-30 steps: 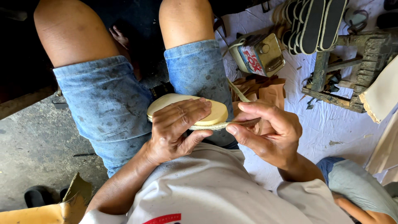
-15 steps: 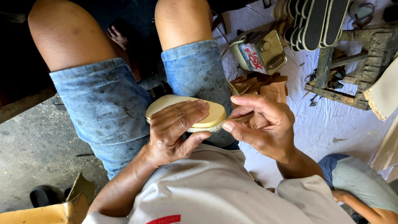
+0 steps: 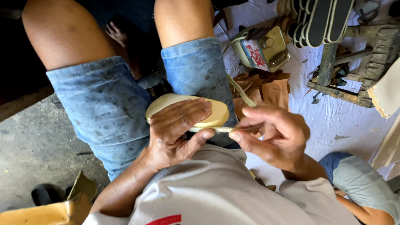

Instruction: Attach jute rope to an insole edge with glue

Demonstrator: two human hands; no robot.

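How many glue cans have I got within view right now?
1: a metal can lies tilted on the white sheet beyond the right knee, left of the stacked dark soles. Others may be hidden off-frame.

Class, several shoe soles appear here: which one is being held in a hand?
The cream sole on the lap, under the left hand; the dark-faced soles stand stacked, untouched.

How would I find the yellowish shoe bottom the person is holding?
Look at the knee in blue denim shorts in the middle. Just below it, the left hand lies flat across the pale yellow sole. Unlike the dark, light-edged soles stacked at the top right, it is plain cream, single and hand-held.
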